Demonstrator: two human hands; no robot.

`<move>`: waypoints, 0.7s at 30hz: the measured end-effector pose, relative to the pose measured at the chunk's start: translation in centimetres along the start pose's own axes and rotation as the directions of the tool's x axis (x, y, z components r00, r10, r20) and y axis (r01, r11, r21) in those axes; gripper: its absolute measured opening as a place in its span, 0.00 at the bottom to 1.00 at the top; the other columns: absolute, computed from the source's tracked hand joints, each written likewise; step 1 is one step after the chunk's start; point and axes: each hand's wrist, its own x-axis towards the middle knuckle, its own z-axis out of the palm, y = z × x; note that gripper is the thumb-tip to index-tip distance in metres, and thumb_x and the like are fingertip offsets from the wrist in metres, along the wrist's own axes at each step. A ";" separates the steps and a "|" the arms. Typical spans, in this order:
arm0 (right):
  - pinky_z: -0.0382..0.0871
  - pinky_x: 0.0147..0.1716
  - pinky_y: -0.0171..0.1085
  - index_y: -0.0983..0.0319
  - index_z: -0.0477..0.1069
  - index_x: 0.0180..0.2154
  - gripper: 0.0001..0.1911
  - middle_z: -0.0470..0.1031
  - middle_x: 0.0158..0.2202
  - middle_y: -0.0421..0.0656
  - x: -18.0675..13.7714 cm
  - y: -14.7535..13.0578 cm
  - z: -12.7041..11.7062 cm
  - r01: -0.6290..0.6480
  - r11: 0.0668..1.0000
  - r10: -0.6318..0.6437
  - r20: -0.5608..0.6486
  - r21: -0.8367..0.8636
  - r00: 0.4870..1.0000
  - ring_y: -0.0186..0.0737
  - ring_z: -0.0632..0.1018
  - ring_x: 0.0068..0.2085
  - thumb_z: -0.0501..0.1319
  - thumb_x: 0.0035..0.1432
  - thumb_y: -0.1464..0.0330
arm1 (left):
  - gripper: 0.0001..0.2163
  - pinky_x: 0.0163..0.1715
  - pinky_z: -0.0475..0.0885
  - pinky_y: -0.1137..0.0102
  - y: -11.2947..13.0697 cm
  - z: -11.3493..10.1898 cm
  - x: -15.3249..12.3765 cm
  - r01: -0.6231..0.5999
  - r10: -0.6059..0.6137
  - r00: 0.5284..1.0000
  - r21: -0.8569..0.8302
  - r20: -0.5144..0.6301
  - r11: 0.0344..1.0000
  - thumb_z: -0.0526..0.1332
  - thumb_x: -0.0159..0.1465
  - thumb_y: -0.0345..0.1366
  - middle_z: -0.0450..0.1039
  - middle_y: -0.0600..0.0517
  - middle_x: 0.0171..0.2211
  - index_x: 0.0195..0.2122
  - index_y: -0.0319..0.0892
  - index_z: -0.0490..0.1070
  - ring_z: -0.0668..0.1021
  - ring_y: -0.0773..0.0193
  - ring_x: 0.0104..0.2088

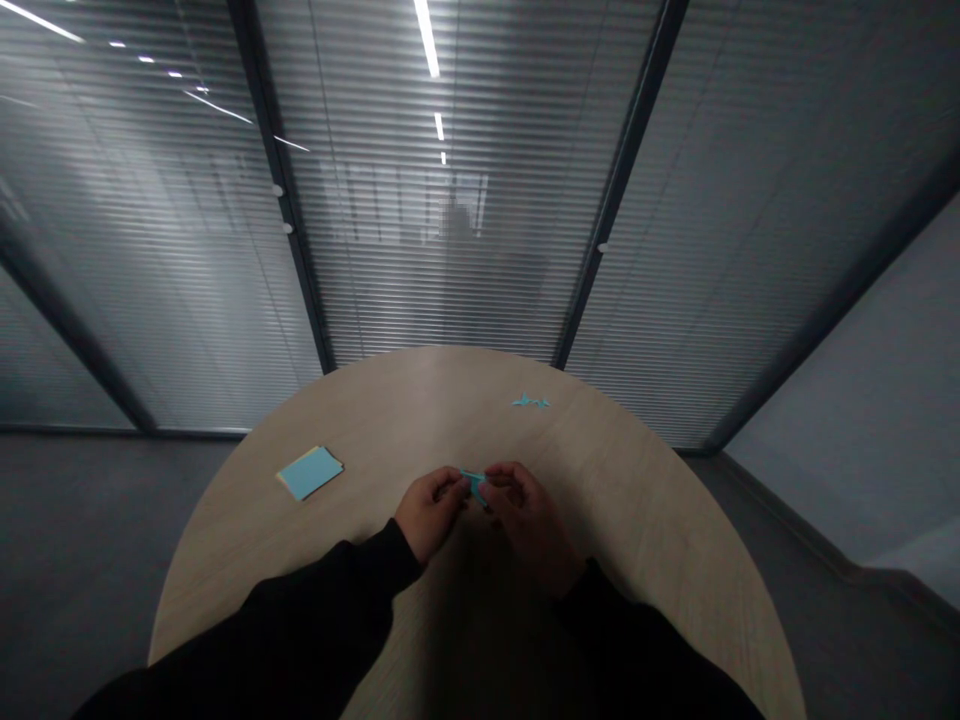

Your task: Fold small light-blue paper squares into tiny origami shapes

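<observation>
Between my two hands is a small folded piece of blue paper (477, 487), close to the middle of the table. My left hand (433, 512) pinches its left edge between thumb and fingers. On the other side, my right hand (531, 520) is closed on the right part of the same paper, its fingers curled in. The fingers cover much of the paper, so its full shape is hidden. A stack of blue and yellowish paper sheets (310, 473) lies to the left of my left hand. Small folded blue paper pieces (531, 402) sit beyond my right hand.
The round wooden table (420, 400) has its curved far edge near a glass partition with blinds (450, 290). Dark frame posts divide the glass. A pale wall (885, 420) stands at the right, and grey floor (97, 540) shows around the table.
</observation>
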 end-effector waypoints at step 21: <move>0.66 0.36 0.38 0.59 0.74 0.36 0.07 0.70 0.36 0.45 -0.4 -0.1 -0.1 0.509 0.427 -0.605 0.183 -0.747 0.775 0.41 0.71 0.37 0.57 0.65 0.67 | 0.13 0.26 0.65 0.74 0.6 0.3 -0.2 0.022 -0.028 0.996 -0.077 -0.082 0.997 0.64 0.56 0.45 0.72 0.53 0.23 0.27 0.39 0.71 0.73 0.68 0.24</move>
